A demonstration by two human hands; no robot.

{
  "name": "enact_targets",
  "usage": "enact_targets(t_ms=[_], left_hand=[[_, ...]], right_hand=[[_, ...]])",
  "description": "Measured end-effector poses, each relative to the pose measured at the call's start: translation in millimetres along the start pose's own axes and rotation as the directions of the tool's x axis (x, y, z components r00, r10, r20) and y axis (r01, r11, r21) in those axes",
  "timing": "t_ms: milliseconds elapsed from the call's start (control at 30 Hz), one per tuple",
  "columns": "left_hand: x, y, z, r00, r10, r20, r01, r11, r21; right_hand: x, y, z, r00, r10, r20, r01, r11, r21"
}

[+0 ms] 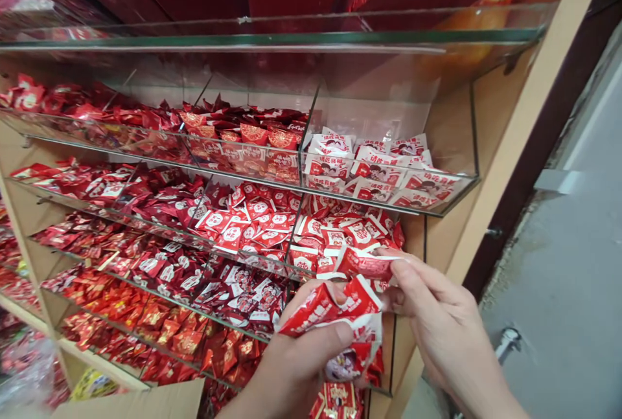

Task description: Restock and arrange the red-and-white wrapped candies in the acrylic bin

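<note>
My left hand [306, 357] is closed around several red-and-white wrapped candy packets [357, 296], the thumb pressed across them. Between the thumb and fingers of my right hand [437, 309] is the end of one red candy packet [367, 265] with a white edge. It lies just above the bunch, in front of a glass bin of red-and-white packets [359, 231]. Below my left hand, more red packets [335, 399] with gold print show, partly hidden by the hand.
Glass shelves [272, 38] in a wooden rack [529, 114] hold bins of red packets. White packets [379, 173] fill the upper right bin. A cardboard box flap [131, 403] is at lower left. A grey panel [573, 263] stands to the right.
</note>
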State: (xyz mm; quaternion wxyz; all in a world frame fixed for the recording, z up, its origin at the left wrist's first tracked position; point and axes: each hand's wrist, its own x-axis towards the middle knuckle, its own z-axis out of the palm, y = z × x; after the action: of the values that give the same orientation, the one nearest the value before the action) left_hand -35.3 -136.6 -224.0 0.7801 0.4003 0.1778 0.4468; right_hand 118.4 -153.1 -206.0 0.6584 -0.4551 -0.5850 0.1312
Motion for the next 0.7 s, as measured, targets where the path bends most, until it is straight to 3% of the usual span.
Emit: enact_targets(t_ms=[67, 133, 200, 267, 333, 400, 567, 633, 700], left_hand=[[-0.3, 1.4, -0.3, 0.997, -0.065, -0.029, 0.064, 0.998, -0.028], [-0.6, 2.1, -2.1, 0.992, -0.115, -0.046, 0.111, 0.991, -0.068], [-0.3, 1.9, -4.0, 0.993, -0.106, -0.046, 0.102, 0.991, -0.086], [1.5, 1.4, -5.0, 0.994, -0.089, -0.060, 0.085, 0.995, -0.058], [4.9, 1.2, -4.9, 0.990, -0.097, -0.105, 0.097, 0.995, -0.007], [9.0, 1.5, -4.4, 0.983, -0.113, -0.142, 0.118, 0.993, 0.030], [17.3, -0.1, -6.1, 0.979, -0.140, -0.147, 0.144, 0.989, 0.015], [20.0, -1.7, -8.3, 0.982, -0.151, -0.115, 0.156, 0.987, 0.038], [22.8, -1.9, -9.9, 0.992, -0.121, -0.029, 0.123, 0.989, 0.080]], right_hand=[[-5.1, 3.6, -6.2, 0.969, -0.247, -0.023, 0.241, 0.959, -0.148], [-10.6, 6.2, -13.0, 0.899, -0.422, 0.118, 0.438, 0.866, -0.241], [-14.8, 7.8, -18.3, 0.824, -0.490, 0.285, 0.559, 0.785, -0.267], [-16.7, 8.4, -20.2, 0.781, -0.513, 0.355, 0.610, 0.748, -0.261], [-17.0, 8.9, -18.4, 0.774, -0.516, 0.367, 0.614, 0.755, -0.232], [-17.7, 10.2, -13.7, 0.796, -0.489, 0.357, 0.579, 0.788, -0.209], [-20.3, 15.9, -4.5, 0.927, -0.286, 0.244, 0.352, 0.886, -0.301], [-16.0, 13.0, -5.9, 0.941, -0.150, 0.304, 0.259, 0.898, -0.356], [-7.3, 4.3, -8.9, 0.915, -0.055, 0.401, 0.227, 0.889, -0.397]])
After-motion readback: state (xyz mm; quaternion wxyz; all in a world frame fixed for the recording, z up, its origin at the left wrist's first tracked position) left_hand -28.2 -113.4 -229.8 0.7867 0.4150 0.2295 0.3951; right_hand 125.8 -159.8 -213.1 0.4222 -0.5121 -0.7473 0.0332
